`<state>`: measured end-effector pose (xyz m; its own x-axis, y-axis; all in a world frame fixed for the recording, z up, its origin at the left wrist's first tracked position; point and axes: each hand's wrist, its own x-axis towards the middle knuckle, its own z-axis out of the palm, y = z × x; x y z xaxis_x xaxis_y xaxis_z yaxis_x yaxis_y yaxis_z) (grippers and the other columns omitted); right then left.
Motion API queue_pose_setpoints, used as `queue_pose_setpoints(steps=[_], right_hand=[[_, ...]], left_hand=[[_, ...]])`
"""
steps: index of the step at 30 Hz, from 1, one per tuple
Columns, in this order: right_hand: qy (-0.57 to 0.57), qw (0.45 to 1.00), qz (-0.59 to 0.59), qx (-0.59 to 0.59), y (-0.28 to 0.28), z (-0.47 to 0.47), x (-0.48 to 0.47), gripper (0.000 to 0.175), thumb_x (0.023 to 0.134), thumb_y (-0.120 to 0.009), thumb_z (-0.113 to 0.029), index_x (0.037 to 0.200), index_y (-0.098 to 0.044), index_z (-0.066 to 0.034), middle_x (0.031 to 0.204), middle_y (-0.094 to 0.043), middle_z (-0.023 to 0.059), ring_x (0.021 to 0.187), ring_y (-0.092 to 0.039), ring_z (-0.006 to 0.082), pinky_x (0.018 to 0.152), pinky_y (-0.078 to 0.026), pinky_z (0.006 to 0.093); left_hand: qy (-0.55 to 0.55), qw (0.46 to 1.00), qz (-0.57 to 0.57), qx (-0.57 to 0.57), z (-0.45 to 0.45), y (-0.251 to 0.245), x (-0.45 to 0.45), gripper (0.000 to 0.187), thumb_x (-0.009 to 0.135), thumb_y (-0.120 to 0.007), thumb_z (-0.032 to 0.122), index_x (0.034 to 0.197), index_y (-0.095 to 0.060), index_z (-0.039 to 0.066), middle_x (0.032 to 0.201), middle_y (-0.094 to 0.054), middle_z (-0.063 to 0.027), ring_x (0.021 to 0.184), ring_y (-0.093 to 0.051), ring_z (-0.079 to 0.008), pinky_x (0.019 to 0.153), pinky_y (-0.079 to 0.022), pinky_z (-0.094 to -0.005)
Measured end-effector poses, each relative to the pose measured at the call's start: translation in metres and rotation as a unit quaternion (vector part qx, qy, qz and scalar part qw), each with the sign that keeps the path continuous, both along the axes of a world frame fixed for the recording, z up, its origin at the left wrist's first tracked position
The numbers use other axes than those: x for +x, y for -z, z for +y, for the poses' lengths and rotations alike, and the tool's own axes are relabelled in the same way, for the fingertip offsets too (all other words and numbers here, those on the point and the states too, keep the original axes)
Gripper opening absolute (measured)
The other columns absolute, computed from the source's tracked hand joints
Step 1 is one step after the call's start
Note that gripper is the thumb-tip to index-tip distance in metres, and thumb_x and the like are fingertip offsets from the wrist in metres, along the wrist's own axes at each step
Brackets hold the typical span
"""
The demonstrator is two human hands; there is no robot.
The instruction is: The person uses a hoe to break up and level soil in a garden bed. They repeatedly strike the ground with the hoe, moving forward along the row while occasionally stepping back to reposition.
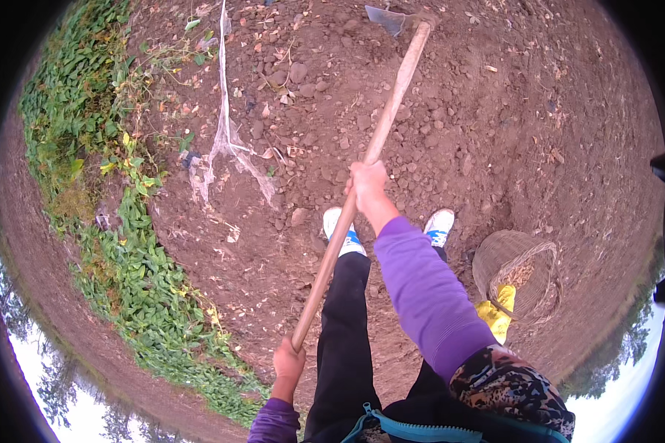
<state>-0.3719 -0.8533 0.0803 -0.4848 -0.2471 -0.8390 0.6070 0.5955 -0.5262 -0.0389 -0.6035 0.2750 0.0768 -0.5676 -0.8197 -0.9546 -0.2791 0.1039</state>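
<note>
A hoe with a long wooden handle (390,113) slants from the lower middle of the view up to the top right of centre. Its metal blade (387,21) lies at the soil, with the tip pointing left. Near the handle's butt end, my left hand (289,361) is closed around the wood. My right hand (368,181) grips the handle around its middle, above my white and blue shoes. Brown, cloddy soil (449,138) surrounds the blade and my feet.
At the right stands a tilted wicker basket (504,260) holding small tan items, with a yellow cloth or bag (499,315) at its rim. Leafy green vines (149,266) run down the left. A torn strip of clear plastic film (224,133) lies on the soil left of the hoe.
</note>
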Motion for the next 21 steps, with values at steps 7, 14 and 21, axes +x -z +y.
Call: queue_pose_setpoints(steps=[7,14,21], right_hand=[[0.042,0.952,-0.285,0.099,-0.117,0.196,0.150,0.033,0.079,-0.060,-0.002,0.104,-0.039,-0.0034,0.066,-0.049,0.0074,0.041,-0.050,0.0188,0.035,-0.044,0.0354],[0.085,0.966,-0.243,-0.015,-0.106,0.166,0.087,0.028,0.079,-0.061,0.001,0.099,-0.041,-0.0041,0.066,-0.050,0.0073,0.041,-0.051,0.0196,0.035,-0.045,0.0352],[0.055,0.983,-0.076,-0.155,-0.001,-0.041,-0.067,0.019,0.078,-0.058,-0.001,0.088,-0.041,-0.0028,0.057,-0.047,0.0076,0.038,-0.048,0.0204,0.035,-0.044,0.0354]], left_hand=[[-0.050,0.957,-0.181,0.219,0.182,-0.173,0.137,0.033,0.074,-0.068,0.025,0.100,-0.058,0.007,0.080,-0.066,-0.0202,0.080,-0.066,-0.0397,0.069,-0.052,-0.0467],[-0.022,0.962,-0.174,0.211,0.156,-0.126,0.068,0.028,0.073,-0.067,0.018,0.098,-0.056,0.009,0.077,-0.065,-0.0191,0.073,-0.064,-0.0414,0.069,-0.052,-0.0508],[0.005,0.999,-0.038,-0.033,-0.019,0.052,-0.052,0.022,0.077,-0.067,0.019,0.090,-0.054,0.006,0.073,-0.063,-0.0200,0.072,-0.063,-0.0418,0.065,-0.051,-0.0504]])
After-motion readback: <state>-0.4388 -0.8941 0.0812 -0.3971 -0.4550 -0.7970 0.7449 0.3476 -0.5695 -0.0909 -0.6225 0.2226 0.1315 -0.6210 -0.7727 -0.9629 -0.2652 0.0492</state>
